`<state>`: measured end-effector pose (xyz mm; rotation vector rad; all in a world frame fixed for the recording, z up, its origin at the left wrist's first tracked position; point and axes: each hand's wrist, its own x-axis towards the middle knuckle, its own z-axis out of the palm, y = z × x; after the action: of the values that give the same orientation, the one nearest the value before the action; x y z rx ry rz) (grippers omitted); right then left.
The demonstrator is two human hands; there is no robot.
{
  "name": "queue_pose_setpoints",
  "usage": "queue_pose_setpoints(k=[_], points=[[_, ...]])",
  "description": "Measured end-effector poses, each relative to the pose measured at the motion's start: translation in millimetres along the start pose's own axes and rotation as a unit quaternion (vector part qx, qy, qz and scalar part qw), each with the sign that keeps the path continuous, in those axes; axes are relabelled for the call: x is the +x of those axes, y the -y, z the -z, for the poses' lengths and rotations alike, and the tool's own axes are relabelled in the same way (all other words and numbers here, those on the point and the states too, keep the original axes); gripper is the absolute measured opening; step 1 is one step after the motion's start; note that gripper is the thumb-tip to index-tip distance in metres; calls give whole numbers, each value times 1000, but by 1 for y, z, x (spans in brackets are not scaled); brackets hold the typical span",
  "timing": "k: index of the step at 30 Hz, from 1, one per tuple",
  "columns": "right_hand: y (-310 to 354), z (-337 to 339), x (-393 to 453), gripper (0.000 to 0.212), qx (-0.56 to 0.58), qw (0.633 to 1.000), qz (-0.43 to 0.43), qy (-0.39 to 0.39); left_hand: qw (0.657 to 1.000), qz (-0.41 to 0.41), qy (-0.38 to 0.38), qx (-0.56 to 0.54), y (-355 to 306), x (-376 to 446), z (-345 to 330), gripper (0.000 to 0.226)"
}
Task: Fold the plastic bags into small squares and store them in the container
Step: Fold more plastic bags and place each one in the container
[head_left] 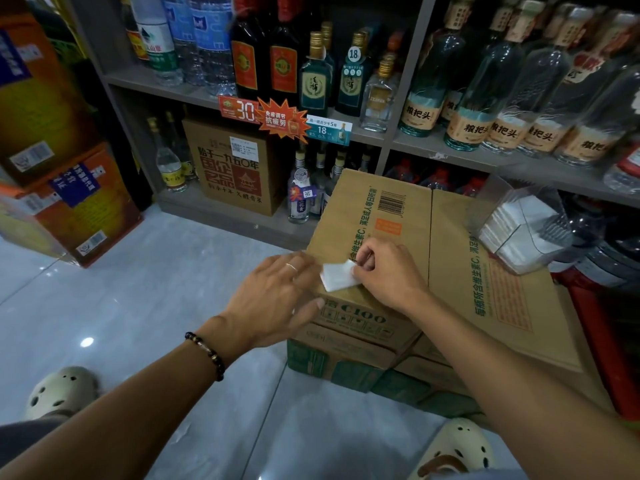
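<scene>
A small white folded plastic bag (pixel 337 276) lies at the near left corner of a brown cardboard box (pixel 457 258). My right hand (pixel 384 271) pinches the bag's right edge with curled fingers. My left hand (pixel 277 296) lies flat with straight fingers at the box corner, its fingertips touching the bag's left edge. A clear plastic container (pixel 530 226) stands at the far right of the box top, holding several white folded bags.
The box sits on green-printed cartons (pixel 346 362) on a glossy pale floor (pixel 166 271). Shelves of bottles (pixel 346 81) rise behind it. Orange cartons (pixel 69 202) are stacked at the left. My two sandalled feet show at the bottom.
</scene>
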<state>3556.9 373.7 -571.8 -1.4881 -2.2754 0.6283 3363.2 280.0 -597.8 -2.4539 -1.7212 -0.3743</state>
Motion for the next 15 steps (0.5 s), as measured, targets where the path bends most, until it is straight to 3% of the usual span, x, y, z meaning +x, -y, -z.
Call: queue_pose_setpoints(k=[4,7,9,12,15], points=[[-2,-3,-5,11,-26,1000,6,-5,997,-36,64,9,-18,6,-13,67],[-8,2,-14,21,-157,980,115,-30,996,-31,77,13,-18,7,-18,69],[-12,5,-21,42,-221,959,171,44,996,-41,71,25,-16,8,-19,67],[-20,-1,-30,64,-257,939,150,171,998,-48,38,24,-17,13,-17,64],[-26,-7,-34,87,-250,940,140,188,997,-32,64,-1,-25,25,-18,77]])
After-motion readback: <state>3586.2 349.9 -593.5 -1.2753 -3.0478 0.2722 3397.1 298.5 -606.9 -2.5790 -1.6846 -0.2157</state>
